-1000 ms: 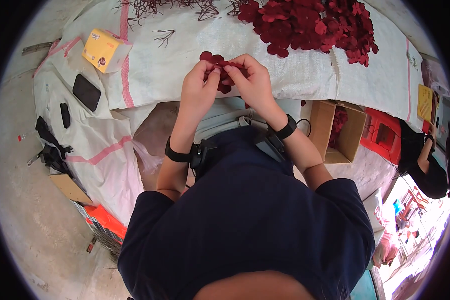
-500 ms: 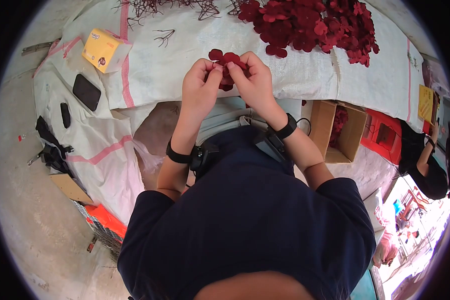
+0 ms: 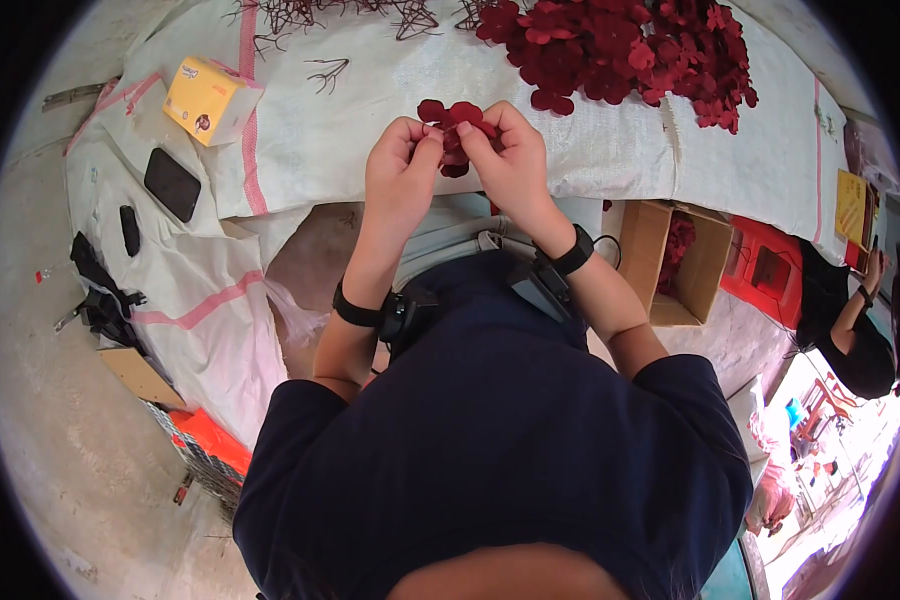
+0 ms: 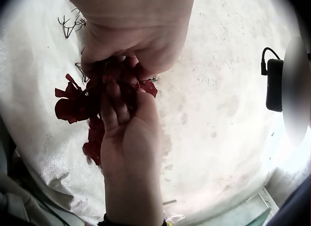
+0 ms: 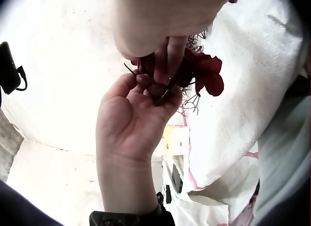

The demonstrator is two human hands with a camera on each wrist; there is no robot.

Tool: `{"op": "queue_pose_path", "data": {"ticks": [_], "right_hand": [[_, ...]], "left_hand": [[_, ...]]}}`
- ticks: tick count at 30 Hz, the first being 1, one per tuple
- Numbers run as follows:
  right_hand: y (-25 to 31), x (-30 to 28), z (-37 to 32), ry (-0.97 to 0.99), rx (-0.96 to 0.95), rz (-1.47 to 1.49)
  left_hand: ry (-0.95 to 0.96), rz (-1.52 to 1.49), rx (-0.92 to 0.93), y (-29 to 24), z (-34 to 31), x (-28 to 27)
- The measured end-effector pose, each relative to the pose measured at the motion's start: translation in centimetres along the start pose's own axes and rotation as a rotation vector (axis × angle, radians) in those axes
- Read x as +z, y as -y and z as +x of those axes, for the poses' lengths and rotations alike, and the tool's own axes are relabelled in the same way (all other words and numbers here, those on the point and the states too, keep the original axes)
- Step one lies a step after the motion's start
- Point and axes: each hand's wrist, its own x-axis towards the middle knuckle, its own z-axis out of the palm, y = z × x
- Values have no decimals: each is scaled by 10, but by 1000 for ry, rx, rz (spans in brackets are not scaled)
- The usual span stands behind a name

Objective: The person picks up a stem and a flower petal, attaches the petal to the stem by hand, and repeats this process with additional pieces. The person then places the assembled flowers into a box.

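Note:
Both hands meet over the near edge of the white woven cloth in the head view. My left hand (image 3: 402,170) pinches a thin dark branched stem (image 5: 129,69), whose bare tip pokes out by the thumb in the right wrist view. Dark red fabric petals (image 3: 460,115) spread between the two hands. My right hand (image 3: 513,165) pinches these petals between thumb and fingers, close against the left fingertips. In the left wrist view more petals (image 4: 73,107) hang out beside the fingers. The spot where stem and petals meet is hidden by the fingers.
A heap of red petals (image 3: 620,55) lies at the back right. Bare branched stems (image 3: 400,15) lie at the back, one single stem (image 3: 328,75) nearer. Left are a yellow tissue pack (image 3: 205,100) and a phone (image 3: 173,185). A cardboard box (image 3: 645,260) stands below right.
The petals between the hands have shifted to the right and spread out more toward the far side. Both hands have moved only slightly, with their fingertips still together.

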Motion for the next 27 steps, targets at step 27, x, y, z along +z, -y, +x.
{"op": "queue_pose_path", "data": {"ticks": [27], "right_hand": [[-7, -10, 3, 136, -60, -134]], "left_hand": [[6, 14, 20, 5, -1, 0]]}}
